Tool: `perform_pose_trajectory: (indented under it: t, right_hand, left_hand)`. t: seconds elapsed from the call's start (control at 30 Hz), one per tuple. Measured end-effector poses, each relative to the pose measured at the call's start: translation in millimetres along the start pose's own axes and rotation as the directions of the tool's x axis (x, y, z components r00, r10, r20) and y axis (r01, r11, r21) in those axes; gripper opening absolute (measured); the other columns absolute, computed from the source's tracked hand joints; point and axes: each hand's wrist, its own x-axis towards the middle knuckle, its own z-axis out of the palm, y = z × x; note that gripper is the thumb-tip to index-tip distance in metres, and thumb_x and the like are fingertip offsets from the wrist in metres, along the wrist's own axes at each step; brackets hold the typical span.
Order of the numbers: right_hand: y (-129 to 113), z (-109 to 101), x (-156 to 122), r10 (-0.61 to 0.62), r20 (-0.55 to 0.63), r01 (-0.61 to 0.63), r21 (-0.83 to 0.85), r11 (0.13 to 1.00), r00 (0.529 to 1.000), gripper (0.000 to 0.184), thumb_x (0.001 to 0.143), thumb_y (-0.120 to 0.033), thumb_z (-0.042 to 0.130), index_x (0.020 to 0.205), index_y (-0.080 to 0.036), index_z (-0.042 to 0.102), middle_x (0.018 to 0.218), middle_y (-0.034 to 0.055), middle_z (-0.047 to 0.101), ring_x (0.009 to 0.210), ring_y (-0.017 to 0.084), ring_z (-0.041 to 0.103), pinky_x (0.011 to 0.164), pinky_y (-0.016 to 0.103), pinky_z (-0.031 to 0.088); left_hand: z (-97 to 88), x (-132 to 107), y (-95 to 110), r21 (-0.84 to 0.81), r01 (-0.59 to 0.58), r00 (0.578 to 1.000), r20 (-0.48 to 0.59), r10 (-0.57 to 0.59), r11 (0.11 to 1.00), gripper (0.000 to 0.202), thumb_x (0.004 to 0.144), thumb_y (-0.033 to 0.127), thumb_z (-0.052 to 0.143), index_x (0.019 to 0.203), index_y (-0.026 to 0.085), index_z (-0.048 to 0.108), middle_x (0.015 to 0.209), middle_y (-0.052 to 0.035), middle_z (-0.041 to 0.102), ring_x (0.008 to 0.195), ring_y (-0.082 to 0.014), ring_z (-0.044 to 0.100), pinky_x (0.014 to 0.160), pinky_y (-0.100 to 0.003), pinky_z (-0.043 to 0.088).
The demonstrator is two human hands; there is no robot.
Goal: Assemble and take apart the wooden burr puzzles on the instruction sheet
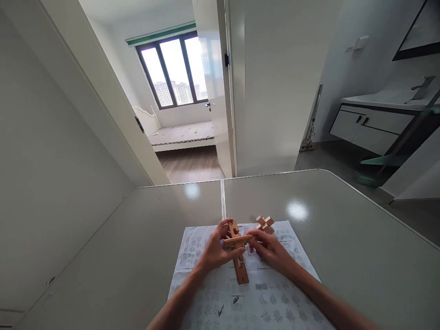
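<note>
Head view shows our left hand (214, 249) gripping the plank (242, 275) and our right hand (271, 251) pinching one end of the crosspiece (236, 240), presumably to steady both.

Printed sheet (247, 306) illegible, forearms (318, 289) cut off

A home: a bed (184, 133) shows beyond an open door (220, 110), below a window (173, 71); at right, a tap (423, 88) rises over a white counter (374, 99) with a cabinet (373, 128) beneath.
</note>
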Motion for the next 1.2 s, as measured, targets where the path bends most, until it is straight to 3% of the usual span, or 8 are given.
perform_pose_trajectory:
  t: [0.17, 0.4, 0.63, 0.9, 1.07, 1.2]
  right_hand:
    - [0, 0, 0, 0.006, 0.041, -0.006, -0.001, 1.000, 0.999, 0.044, 0.100, -0.057, 0.054, 0.119, -0.020, 0.068, 0.071, 0.0005, 0.065, 0.066, 0.019, 0.059, 0.060, 0.030, 0.046]
    - [1, 1, 0, 0.010, 0.043, -0.012, 0.036, 0.999, 0.999, 0.045, 0.100, -0.058, 0.055, 0.118, -0.019, 0.067, 0.063, -0.0027, 0.058, 0.058, 0.016, 0.051, 0.056, 0.028, 0.039]
    - [-7, 1, -1, 0.040, 0.046, -0.043, 0.058, 0.997, 0.998, 0.049, 0.098, -0.063, 0.053, 0.115, -0.020, 0.068, 0.058, -0.0049, 0.052, 0.053, 0.015, 0.050, 0.054, 0.028, 0.042]
    - [-8, 1, 1, 0.035, 0.049, -0.041, 0.114, 0.993, 0.998, 0.042, 0.097, -0.060, 0.058, 0.109, -0.021, 0.066, 0.070, -0.0015, 0.063, 0.054, 0.013, 0.053, 0.054, 0.028, 0.044]
    - [-8, 3, 1, 0.015, 0.082, -0.026, 0.134, 0.991, 0.997, 0.038, 0.098, -0.057, 0.059, 0.106, -0.020, 0.065, 0.083, 0.0029, 0.070, 0.056, 0.013, 0.054, 0.053, 0.027, 0.042]
    - [-9, 4, -1, 0.023, 0.114, -0.037, 0.120, 0.992, 0.993, 0.038, 0.099, -0.056, 0.059, 0.108, -0.020, 0.065, 0.083, 0.0034, 0.072, 0.057, 0.013, 0.055, 0.054, 0.026, 0.042]
  left_hand:
    - [-1.0, 2, 0, -0.013, 0.009, 0.999, -0.038, -0.009, 1.000, 0.079, 0.075, 0.030, 0.085, 0.142, 0.023, 0.043, 0.099, -0.0039, 0.071, 0.087, -0.0188, 0.067, 0.078, -0.031, 0.054]
    - [-0.8, 0, 1, -0.020, -0.008, 1.000, -0.030, 0.007, 1.000, 0.080, 0.079, 0.031, 0.082, 0.148, 0.027, 0.042, 0.107, -0.0046, 0.070, 0.089, -0.0183, 0.069, 0.081, -0.032, 0.057]
    - [-1.6, 0, 8, 0.059, 0.005, 1.000, -0.004, -0.005, 0.998, 0.037, 0.085, 0.041, 0.075, 0.117, 0.023, 0.072, 0.109, -0.0066, 0.078, 0.094, -0.0237, 0.074, 0.086, -0.035, 0.060]
    - [-0.8, 0, 10, 0.086, -0.033, 0.999, -0.034, 0.037, 0.996, 0.026, 0.086, 0.032, 0.075, 0.110, 0.025, 0.080, 0.105, -0.0039, 0.082, 0.096, -0.0263, 0.077, 0.090, -0.037, 0.060]
    - [-3.4, 0, 11, 0.055, 0.017, 1.000, -0.018, -0.016, 0.998, 0.029, 0.087, 0.040, 0.075, 0.107, 0.021, 0.081, 0.099, -0.0053, 0.083, 0.091, -0.0275, 0.078, 0.086, -0.037, 0.061]
    - [-5.7, -1, 10, 0.024, 0.052, 0.999, -0.014, -0.052, 0.998, 0.033, 0.089, 0.046, 0.072, 0.105, 0.019, 0.082, 0.098, -0.0070, 0.083, 0.095, -0.0285, 0.077, 0.091, -0.039, 0.060]
